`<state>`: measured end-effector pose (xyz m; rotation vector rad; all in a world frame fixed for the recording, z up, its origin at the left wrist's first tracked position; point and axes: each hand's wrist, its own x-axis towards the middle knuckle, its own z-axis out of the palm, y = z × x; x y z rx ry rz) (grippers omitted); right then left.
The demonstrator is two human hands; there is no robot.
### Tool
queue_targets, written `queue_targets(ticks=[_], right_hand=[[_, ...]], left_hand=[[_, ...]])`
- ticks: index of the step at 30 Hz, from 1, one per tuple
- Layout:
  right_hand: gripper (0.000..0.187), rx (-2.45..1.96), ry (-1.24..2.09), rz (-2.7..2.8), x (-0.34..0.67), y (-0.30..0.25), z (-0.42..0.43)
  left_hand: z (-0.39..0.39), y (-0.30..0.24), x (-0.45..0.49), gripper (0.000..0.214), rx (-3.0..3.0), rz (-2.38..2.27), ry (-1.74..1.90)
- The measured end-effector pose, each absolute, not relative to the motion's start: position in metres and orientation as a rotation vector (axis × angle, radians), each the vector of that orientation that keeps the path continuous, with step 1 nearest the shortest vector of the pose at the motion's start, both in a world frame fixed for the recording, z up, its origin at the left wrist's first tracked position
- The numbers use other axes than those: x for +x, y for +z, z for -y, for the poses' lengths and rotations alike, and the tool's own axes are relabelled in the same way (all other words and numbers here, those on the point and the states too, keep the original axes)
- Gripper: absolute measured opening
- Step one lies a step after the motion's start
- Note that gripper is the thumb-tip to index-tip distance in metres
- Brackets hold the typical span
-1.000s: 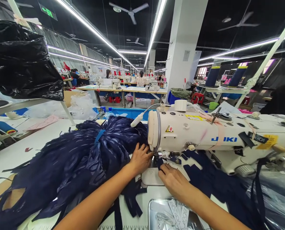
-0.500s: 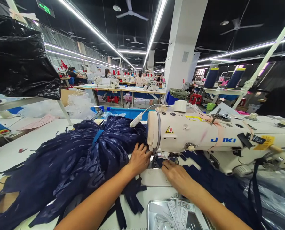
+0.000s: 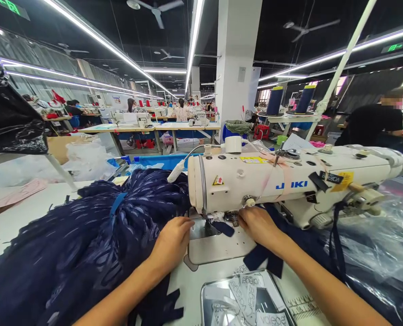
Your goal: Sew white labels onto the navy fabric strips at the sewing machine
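My left hand is closed, thumb and fingers pressed together, at the left edge of the sewing machine's plate; what it pinches cannot be made out. Beside it lies a large bundle of navy fabric strips, bound with a blue band. My right hand is curled right of the needle area under the white sewing machine, closed on a navy fabric strip whose ends show below the palm. A short navy piece sticks out by the presser foot.
A metal tray with printed white labels sits at the table's front. Clear plastic lies at right. Black plastic hangs at left. Thread cones stand behind the machine; a person in black sits at far right.
The view has turned to the right. My left hand has drawn back from the needle toward me, and my right hand has shifted to the right of it. Navy strip ends now show under my right hand.
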<state>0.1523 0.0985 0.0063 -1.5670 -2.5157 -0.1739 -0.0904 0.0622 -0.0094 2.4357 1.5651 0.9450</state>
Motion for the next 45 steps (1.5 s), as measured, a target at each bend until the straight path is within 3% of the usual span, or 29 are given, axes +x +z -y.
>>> queue_targets(ticks=[5,10,20,29,45], right_hand=[[0.019,-1.733,-0.090,2.390,0.176,0.023,-0.097],[0.016,-1.779,-0.078,2.355,0.200,0.025,-0.091],[0.020,-1.718,0.017,2.476,0.196,0.012,-0.093],[0.013,-1.492,0.028,2.563,0.191,0.006,-0.078],[0.021,-0.850,0.521,3.006,0.179,0.016,0.009]], left_hand=[[-0.091,0.005,-0.082,0.029,1.561,-1.276,1.245],[-0.124,-0.007,-0.058,0.031,1.201,-1.209,1.513],[-0.140,-0.024,-0.055,0.006,1.632,-1.388,1.409],[-0.165,-0.037,-0.061,0.019,1.978,-1.448,1.106],[-0.161,-0.040,-0.057,0.018,2.193,-1.677,1.013]])
